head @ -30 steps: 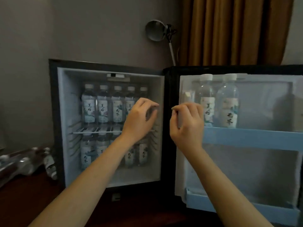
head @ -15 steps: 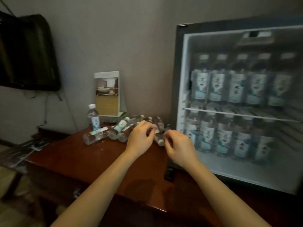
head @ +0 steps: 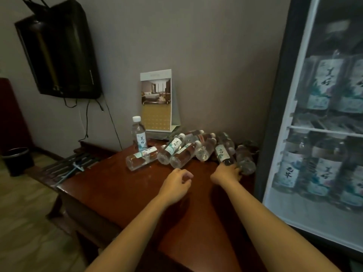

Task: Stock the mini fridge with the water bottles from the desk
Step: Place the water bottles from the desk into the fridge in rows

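Wood bench [head: 117, 193]: red-brown, glossy; carries all the unstocked btls at its far R corner, against the wall.
Btl pile [head: 182, 152]: several lying on their sides, touching and overlapping; most caps point away twd the wall, bases twd the person.
Upright btl [head: 138, 134]: only one standing, at the L end of the pile, just in front of the calendar card [head: 157, 99].
Mini fridge [head: 275, 114]: door side open, just R of the pile; both levels around the wire shelf [head: 324, 131] already show rows of upright btls.
R hand [head: 227, 172]: stretched fwd, fingers [head: 238, 171] at the base ends of the labelled btl [head: 223, 153] and the clear btl [head: 245, 160] beside it. Touching at least; can't tell if they've closed round either.
L hand [head: 176, 185]: over bare bench, short of the pile, fingers loosely curled, holding nothing.
Key relation: labelled btl lies straight ahead of the R fingers, long axis running away from the person, roughly in line w/ the R forearm, base nearest. R hand is nearer to it and to the fridge.
Step (judged): picking the next btl; many left on the bench.
Next move needs: wrap across the barrel, not the end, then swing R.
Risk: neighbours touch, so lifting one may roll the others.
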The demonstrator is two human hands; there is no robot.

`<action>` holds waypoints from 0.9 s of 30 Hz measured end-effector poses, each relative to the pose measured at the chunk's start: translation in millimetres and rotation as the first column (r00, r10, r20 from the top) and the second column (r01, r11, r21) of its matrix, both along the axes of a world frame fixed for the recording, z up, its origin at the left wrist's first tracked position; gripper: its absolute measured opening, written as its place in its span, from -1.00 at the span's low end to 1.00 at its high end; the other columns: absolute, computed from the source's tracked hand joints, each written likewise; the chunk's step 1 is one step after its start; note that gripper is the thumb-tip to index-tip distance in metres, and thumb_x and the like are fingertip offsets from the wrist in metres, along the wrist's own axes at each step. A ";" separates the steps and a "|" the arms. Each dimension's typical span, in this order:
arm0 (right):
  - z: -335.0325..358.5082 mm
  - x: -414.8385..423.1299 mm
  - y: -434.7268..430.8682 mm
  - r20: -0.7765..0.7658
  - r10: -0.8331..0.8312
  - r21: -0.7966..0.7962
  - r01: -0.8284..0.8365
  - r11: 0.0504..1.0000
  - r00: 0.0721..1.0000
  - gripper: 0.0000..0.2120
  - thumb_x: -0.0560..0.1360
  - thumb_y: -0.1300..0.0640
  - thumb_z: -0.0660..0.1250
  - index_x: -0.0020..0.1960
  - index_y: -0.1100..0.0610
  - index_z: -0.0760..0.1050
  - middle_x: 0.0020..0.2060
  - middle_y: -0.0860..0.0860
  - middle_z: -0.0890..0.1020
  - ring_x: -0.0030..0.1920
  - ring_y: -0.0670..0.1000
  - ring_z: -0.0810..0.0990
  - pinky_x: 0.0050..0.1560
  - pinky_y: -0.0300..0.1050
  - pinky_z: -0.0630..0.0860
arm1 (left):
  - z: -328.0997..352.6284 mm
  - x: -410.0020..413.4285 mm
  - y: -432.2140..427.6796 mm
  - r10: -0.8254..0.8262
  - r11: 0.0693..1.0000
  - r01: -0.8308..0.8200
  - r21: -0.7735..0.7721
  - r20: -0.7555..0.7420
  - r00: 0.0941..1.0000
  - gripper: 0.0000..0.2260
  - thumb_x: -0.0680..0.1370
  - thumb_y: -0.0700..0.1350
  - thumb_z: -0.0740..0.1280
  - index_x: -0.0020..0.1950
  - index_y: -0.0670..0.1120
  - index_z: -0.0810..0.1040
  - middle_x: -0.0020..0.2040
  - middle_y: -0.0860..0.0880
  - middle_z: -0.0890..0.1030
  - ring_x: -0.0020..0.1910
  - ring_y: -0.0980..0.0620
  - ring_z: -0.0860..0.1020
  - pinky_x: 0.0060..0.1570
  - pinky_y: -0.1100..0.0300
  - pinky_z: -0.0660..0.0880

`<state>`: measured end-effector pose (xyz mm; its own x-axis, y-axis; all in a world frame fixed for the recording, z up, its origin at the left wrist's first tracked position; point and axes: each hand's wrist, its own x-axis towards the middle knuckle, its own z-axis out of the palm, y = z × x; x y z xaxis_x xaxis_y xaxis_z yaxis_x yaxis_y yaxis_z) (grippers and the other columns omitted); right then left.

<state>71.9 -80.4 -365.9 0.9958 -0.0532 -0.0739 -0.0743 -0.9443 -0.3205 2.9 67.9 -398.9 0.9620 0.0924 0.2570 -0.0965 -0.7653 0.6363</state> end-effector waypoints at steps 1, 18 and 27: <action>-3.6 4.3 0.7 -0.023 -0.022 0.007 0.023 1.000 0.999 -0.38 0.49 0.08 0.25 0.47 0.23 0.13 0.45 0.31 0.04 0.44 0.31 0.07 0.41 0.16 0.17 | -0.8 4.4 1.0 -0.004 1.000 0.004 -0.007 -0.004 1.000 -0.87 0.55 -0.09 0.28 0.07 0.05 0.54 0.05 0.10 0.41 -0.03 0.07 0.51 0.07 0.10 0.48; 14.5 -35.5 -17.6 0.183 0.025 0.168 -0.056 0.984 0.983 -0.64 0.52 0.23 0.18 0.30 0.17 0.43 0.31 0.18 0.29 0.21 0.25 0.44 0.13 -0.01 0.44 | 2.2 12.5 -15.3 -0.150 0.988 0.148 -0.054 -0.033 0.988 -0.41 0.52 -0.19 0.34 0.48 0.08 0.20 0.33 -0.04 0.36 0.14 0.01 0.50 0.11 0.23 0.42; 82.8 -102.6 -44.1 0.272 0.387 0.094 -0.424 0.901 0.881 -0.78 0.48 0.26 0.20 -0.01 0.14 0.60 0.16 0.13 0.46 0.06 0.16 0.51 -0.04 -0.07 0.45 | 17.7 -5.1 -45.0 -0.198 0.970 0.207 -0.131 0.074 0.977 -0.34 0.25 -0.08 0.57 0.29 0.02 0.39 0.19 0.00 0.50 0.20 0.01 0.47 0.17 0.06 0.45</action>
<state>-30.7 -124.5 -283.1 0.9154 0.3518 0.1954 0.4022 -0.8158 -0.4156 -2.2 22.9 -381.2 0.9475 -0.0645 0.3130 -0.2816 -0.6318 0.7222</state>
